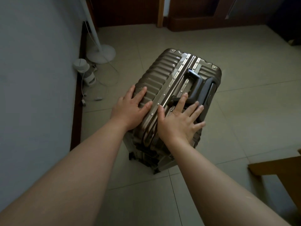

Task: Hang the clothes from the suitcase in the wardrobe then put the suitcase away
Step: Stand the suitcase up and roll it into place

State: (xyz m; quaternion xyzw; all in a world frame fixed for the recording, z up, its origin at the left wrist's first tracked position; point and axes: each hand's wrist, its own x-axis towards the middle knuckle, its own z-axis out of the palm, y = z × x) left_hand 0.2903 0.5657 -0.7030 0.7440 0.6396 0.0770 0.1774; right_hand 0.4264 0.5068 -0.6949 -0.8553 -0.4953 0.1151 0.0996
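Far left: pale grey wall [32,79] with dark skirting, white pedestal fan stand with a round base [101,53] on the floor beside it, and a small white cylindrical appliance [83,69] with loose cables just near of that. Beige tiled floor [244,111] throughout.

Left hand [132,110] lies flat with fingers spread on the ribbed left shell, released, grasping nothing. The bronze ribbed hard-shell suitcase [162,75] with a riveted silver frame stands closed on the floor at centre, and a dark wheel shows at its near bottom corner. Its dark grey carry handle [197,88] sits on the right half of the top face.

Right hand [180,121] is also flat and released, fingers splayed, fingertips touching the near end of the handle. Near right is a corner of light wooden furniture [276,167].

Step, judged: the case is shut and upright with both palms steadying it. No clothes or wardrobe are visible, so I cannot tell if this is before unpacking or the put-away stage. Next move likely calls for curling the right hand round the handle, then either laying the case down to open it or rolling it off to storage
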